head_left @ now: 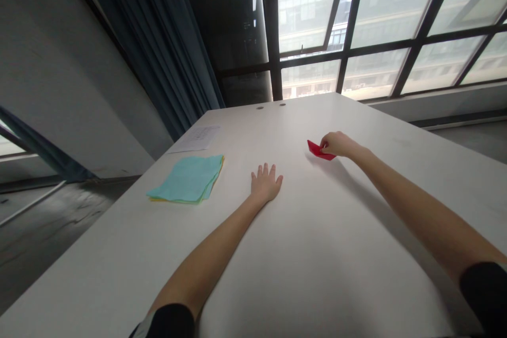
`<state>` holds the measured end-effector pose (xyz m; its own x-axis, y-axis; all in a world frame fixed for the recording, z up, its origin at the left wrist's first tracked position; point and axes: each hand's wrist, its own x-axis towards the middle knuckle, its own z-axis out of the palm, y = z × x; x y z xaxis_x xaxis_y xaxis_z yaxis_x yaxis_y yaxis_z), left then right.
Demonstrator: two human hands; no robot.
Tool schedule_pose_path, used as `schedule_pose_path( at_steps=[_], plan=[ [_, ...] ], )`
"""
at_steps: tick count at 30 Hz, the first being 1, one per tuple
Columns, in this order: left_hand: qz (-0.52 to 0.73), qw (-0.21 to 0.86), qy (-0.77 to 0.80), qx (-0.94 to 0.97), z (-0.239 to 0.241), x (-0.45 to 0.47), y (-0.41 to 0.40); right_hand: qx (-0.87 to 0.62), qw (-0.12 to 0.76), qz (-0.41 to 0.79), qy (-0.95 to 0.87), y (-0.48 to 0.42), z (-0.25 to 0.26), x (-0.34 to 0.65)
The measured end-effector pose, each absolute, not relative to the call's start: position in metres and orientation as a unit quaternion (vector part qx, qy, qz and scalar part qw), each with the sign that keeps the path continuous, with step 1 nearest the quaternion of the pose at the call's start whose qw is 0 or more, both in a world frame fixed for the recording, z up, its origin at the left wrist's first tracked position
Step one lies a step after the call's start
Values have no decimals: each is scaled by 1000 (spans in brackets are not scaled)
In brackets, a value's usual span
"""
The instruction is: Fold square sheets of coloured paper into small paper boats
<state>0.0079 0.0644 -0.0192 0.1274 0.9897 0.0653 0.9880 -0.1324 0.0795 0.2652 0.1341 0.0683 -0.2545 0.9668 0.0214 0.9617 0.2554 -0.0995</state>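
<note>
My right hand [339, 144] pinches a small folded red paper [315, 148], shaped like a boat with pointed ends. A shadow falls below it; it seems held just above the white table [304, 232], though contact with the surface is hard to judge. Palm down, my left hand [266, 185] rests flat on the table with its fingers spread and nothing in it. To its left lies a stack of light blue sheets [190, 177], with green and yellow edges showing underneath.
A printed white sheet [195, 139] lies beyond the stack, near the table's left edge. Two round grommets [260, 108] sit near the far edge. Behind the table are a dark blue curtain [158, 37] and framed windows [311, 8].
</note>
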Motion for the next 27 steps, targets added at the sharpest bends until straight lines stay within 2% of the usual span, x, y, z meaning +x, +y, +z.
schedule_pose_path(
  at_steps=[7, 18, 27],
  plan=[
    [58, -5, 655, 754, -23, 4, 69, -753, -2, 7, -658, 184, 46, 313],
    [58, 2, 656, 752, -23, 5, 67, -791, -13, 19, -611, 193, 28, 350],
    [61, 0, 656, 752, -25, 4, 70, -792, -12, 4, -611, 185, 46, 340]
  ],
)
